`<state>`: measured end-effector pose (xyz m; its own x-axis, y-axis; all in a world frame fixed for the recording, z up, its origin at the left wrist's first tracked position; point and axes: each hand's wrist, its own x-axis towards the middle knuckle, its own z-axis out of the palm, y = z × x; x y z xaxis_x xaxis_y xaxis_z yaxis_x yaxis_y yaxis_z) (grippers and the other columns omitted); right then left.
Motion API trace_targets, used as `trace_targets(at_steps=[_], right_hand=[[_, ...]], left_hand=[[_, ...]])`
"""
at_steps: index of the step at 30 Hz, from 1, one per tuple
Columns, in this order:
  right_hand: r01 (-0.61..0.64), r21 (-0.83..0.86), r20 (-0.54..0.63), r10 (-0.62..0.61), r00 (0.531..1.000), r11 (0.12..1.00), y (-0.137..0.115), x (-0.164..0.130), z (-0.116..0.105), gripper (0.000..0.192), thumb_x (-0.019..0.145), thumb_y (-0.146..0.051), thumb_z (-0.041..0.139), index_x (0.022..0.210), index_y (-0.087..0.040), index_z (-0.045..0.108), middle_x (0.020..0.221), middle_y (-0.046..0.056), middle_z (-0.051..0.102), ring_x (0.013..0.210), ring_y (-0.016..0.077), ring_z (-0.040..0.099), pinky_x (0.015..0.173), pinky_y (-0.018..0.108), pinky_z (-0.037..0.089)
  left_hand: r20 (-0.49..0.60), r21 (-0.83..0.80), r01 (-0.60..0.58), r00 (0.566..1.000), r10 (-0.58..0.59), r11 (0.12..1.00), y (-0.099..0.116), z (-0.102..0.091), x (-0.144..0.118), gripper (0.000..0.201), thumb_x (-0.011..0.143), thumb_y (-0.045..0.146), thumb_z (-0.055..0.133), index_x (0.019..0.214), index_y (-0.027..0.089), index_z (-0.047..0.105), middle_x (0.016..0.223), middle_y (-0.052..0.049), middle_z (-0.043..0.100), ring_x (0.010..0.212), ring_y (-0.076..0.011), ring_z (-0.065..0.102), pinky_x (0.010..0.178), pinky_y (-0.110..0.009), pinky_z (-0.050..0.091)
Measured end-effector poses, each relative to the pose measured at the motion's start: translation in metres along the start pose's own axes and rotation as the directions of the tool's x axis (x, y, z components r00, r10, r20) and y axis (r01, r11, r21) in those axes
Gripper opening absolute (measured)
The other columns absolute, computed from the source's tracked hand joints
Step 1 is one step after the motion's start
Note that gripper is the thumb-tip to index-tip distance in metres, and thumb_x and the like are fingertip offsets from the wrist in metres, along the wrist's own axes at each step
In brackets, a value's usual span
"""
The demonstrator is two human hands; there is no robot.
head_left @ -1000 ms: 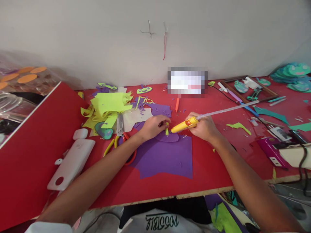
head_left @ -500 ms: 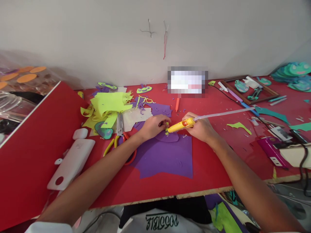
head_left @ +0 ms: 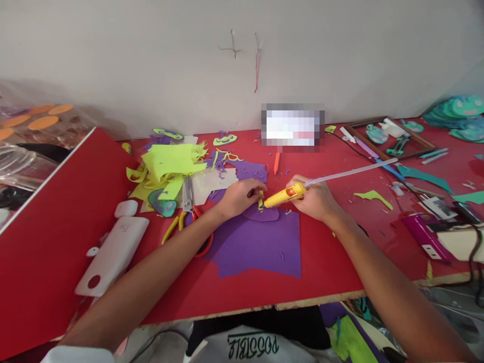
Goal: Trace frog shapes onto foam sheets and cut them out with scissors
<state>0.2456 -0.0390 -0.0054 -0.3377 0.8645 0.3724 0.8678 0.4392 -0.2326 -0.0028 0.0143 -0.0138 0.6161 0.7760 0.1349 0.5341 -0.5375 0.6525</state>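
A yellow hot glue gun is gripped in my right hand, and a long clear glue stick sticks out of its back to the right. Its nozzle points left at a small yellow-green strip. That strip is pinched in my left hand, above a purple cut piece. Under both lies a larger purple foam sheet with a jagged left edge. My left fingertips are partly hidden behind the hand.
Scissors with red handles, yellow-handled pliers or cutters and yellow-green scraps lie left. A white power bank stands by the red panel. An orange pen, a wooden frame and a magenta power strip are beyond and right.
The glue gun has shifted very slightly right, its nozzle a little off the strip. My left hand stays in nearly the same place.
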Motion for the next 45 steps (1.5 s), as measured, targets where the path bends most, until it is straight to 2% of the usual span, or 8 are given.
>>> trace_targets(at_steps=[6,11,16,22,28,33,38,45], right_hand=[[-0.036,0.15,-0.118,0.054,0.991,0.988,0.006,0.001,-0.003,0.007,0.081,-0.023,0.062,0.088,-0.022,0.06,0.092,0.006,0.069,0.077,0.0233,0.067,0.067,0.032,0.046],[-0.085,0.311,-0.031,0.099,0.995,0.947,0.002,0.003,-0.009,0.015,0.082,-0.03,0.067,0.093,-0.024,0.059,0.096,0.006,0.067,0.08,0.0242,0.067,0.073,0.035,0.051],[-0.176,0.416,0.084,0.155,0.984,0.892,0.002,0.004,-0.012,0.027,0.079,-0.041,0.075,0.094,-0.024,0.059,0.084,0.004,0.067,0.076,0.0242,0.066,0.065,0.033,0.05],[-0.175,0.496,0.059,0.168,0.984,0.85,0.008,0.005,-0.012,0.044,0.08,-0.061,0.074,0.095,-0.021,0.065,0.094,0.009,0.07,0.084,0.0269,0.069,0.072,0.037,0.053],[-0.296,0.582,0.081,0.308,0.948,0.758,0.018,0.001,-0.011,0.049,0.083,-0.068,0.067,0.091,-0.02,0.065,0.067,0.002,0.064,0.057,0.0189,0.061,0.054,0.03,0.046],[-0.312,0.484,-0.008,0.36,0.933,0.818,0.027,0.002,-0.017,0.047,0.093,-0.067,0.054,0.083,-0.021,0.061,0.053,-0.002,0.055,0.049,0.0173,0.056,0.054,0.03,0.041],[-0.4,0.186,-0.159,0.429,0.889,0.898,0.042,0.003,-0.021,0.056,0.1,-0.064,0.035,0.066,-0.023,0.053,0.053,0.005,0.056,0.052,0.0201,0.053,0.056,0.032,0.031],[-0.584,-0.14,-0.135,0.569,0.811,0.8,0.067,-0.003,-0.024,0.056,0.101,-0.055,0.039,0.066,-0.02,0.065,0.065,0.014,0.067,0.058,0.023,0.055,0.056,0.034,0.019]], left_hand=[[-0.073,-0.097,-0.002,0.997,-0.005,0.995,0.0,-0.002,0.001,0.02,0.087,0.021,0.064,0.106,0.018,0.071,0.083,-0.002,0.068,0.066,-0.0118,0.054,0.063,-0.023,0.041],[-0.193,-0.167,-0.037,0.981,0.005,0.985,0.002,-0.006,0.002,0.021,0.094,0.022,0.054,0.104,0.017,0.071,0.088,-0.005,0.07,0.07,-0.0127,0.057,0.066,-0.024,0.043],[-0.24,-0.186,-0.02,0.97,-0.025,0.982,-0.001,-0.009,0.003,0.025,0.095,0.017,0.048,0.106,0.016,0.07,0.081,-0.003,0.067,0.068,-0.0121,0.055,0.065,-0.023,0.041],[-0.256,-0.215,0.011,0.964,-0.067,0.977,-0.002,-0.011,0.002,0.026,0.099,0.025,0.045,0.107,0.016,0.068,0.076,-0.001,0.063,0.063,-0.0115,0.052,0.062,-0.024,0.039],[-0.281,-0.247,0.028,0.955,-0.099,0.969,-0.003,-0.012,0.002,0.024,0.1,0.026,0.045,0.109,0.016,0.065,0.074,0.0,0.063,0.064,-0.0115,0.054,0.063,-0.024,0.041],[-0.283,-0.236,0.023,0.955,-0.091,0.971,-0.006,-0.011,0.003,0.024,0.1,0.024,0.045,0.109,0.016,0.066,0.074,-0.001,0.063,0.065,-0.0117,0.055,0.064,-0.024,0.042],[-0.289,-0.251,0.019,0.953,-0.094,0.968,-0.006,-0.011,0.004,0.024,0.1,0.022,0.045,0.108,0.016,0.066,0.073,0.0,0.062,0.065,-0.0112,0.055,0.066,-0.023,0.043],[-0.292,-0.233,0.015,0.953,-0.085,0.972,-0.009,-0.009,0.004,0.024,0.1,0.023,0.045,0.107,0.017,0.066,0.073,0.0,0.063,0.063,-0.011,0.054,0.062,-0.023,0.04]])
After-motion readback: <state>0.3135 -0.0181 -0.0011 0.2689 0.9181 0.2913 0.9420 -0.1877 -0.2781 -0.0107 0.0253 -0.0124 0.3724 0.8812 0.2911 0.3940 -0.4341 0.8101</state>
